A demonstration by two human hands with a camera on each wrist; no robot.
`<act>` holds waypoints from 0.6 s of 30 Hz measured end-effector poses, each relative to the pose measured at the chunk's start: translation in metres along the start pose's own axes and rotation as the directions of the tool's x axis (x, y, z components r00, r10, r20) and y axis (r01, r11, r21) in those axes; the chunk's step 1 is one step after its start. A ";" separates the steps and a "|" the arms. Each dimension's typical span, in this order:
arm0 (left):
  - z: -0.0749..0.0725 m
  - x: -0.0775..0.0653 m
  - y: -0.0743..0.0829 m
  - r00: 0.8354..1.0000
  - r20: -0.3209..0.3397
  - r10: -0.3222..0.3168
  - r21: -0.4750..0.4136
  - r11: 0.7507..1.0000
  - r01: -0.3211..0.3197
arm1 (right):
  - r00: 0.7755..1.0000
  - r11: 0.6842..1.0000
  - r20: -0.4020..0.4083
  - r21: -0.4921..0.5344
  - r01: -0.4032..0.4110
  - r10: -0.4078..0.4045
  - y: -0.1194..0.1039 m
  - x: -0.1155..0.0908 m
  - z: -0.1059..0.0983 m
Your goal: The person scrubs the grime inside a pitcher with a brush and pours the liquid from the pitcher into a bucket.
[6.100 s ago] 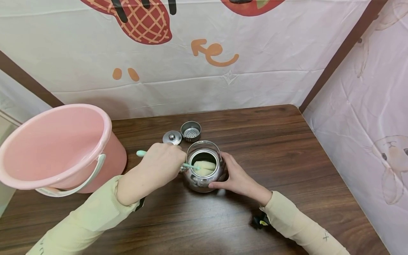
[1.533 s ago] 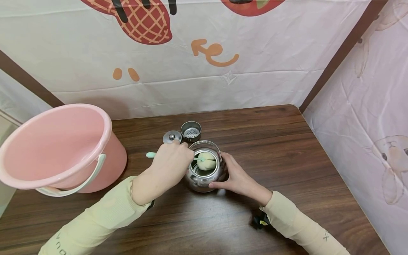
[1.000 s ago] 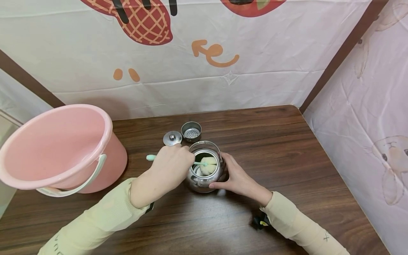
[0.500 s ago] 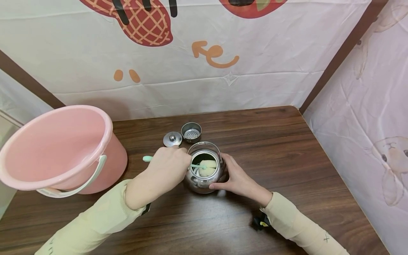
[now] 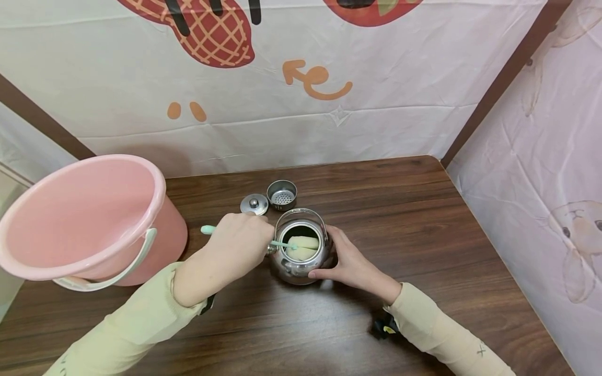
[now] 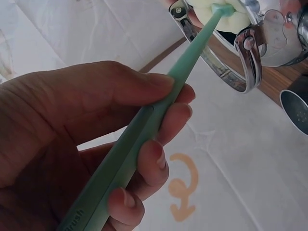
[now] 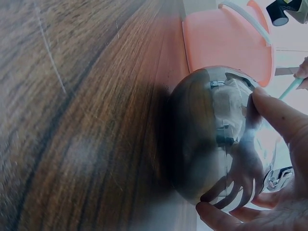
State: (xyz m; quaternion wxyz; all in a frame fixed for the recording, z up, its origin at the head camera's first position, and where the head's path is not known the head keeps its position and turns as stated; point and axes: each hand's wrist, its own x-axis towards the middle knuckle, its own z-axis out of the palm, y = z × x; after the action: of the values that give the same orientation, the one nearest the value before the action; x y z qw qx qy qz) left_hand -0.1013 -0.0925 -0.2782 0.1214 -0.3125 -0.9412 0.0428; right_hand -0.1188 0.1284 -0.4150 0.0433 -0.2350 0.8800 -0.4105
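Observation:
My left hand [image 5: 242, 240] grips the mint-green handle of a sponge cleaning brush [image 6: 144, 130], fingers and thumb wrapped round it in the left wrist view. The brush's pale sponge head [image 5: 302, 247] sits inside the mouth of a shiny steel teapot [image 5: 297, 271], which stands upright on the table. The pot's wire handle [image 5: 301, 211] is raised toward the back. My right hand [image 5: 350, 261] holds the pot's right side, thumb at the front and fingers curved behind; the right wrist view shows thumb and fingertips spread round the polished body [image 7: 211, 139].
A large pink bucket [image 5: 171, 230] with a white handle stands at the left. Behind the pot lie a steel lid [image 5: 254, 203] and a perforated strainer cup [image 5: 282, 194]. The wooden table [image 5: 385, 209] meets a printed cloth wall [image 5: 263, 136] at the back.
My left hand has moved the brush left and right within the pot's mouth, most recently back toward the left. The right hand and pot have stayed in place.

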 end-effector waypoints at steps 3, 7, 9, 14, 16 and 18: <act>0.000 0.000 0.000 1.000 -0.007 0.002 0.003 1.000 -0.002 | 1.000 1.000 -0.007 0.001 0.003 -0.003 0.000 0.000 0.000; 0.001 0.001 0.000 1.000 -0.018 0.009 0.006 1.000 -0.009 | 1.000 1.000 -0.013 0.000 0.004 -0.004 0.001 -0.001 0.000; 0.001 0.001 0.001 1.000 -0.015 0.013 0.004 1.000 -0.013 | 1.000 1.000 -0.013 -0.003 0.002 -0.002 0.001 -0.001 0.001; 0.002 0.001 0.002 1.000 0.005 0.026 0.005 1.000 -0.026 | 1.000 1.000 -0.011 -0.003 -0.001 0.001 0.000 -0.001 0.000; 0.002 0.002 0.002 1.000 0.009 0.030 0.007 1.000 -0.030 | 1.000 1.000 -0.010 0.000 -0.002 0.002 0.000 -0.001 0.000; 0.002 0.002 0.003 0.999 0.012 0.032 0.006 0.999 -0.032 | 1.000 1.000 -0.010 0.000 -0.004 0.004 0.000 -0.001 0.000</act>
State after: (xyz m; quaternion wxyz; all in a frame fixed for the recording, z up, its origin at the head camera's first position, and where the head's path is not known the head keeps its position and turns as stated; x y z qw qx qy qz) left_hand -0.1019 -0.0886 -0.2802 0.1161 -0.3268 -0.9366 0.0495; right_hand -0.1179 0.1285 -0.4148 0.0399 -0.2313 0.8806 -0.4117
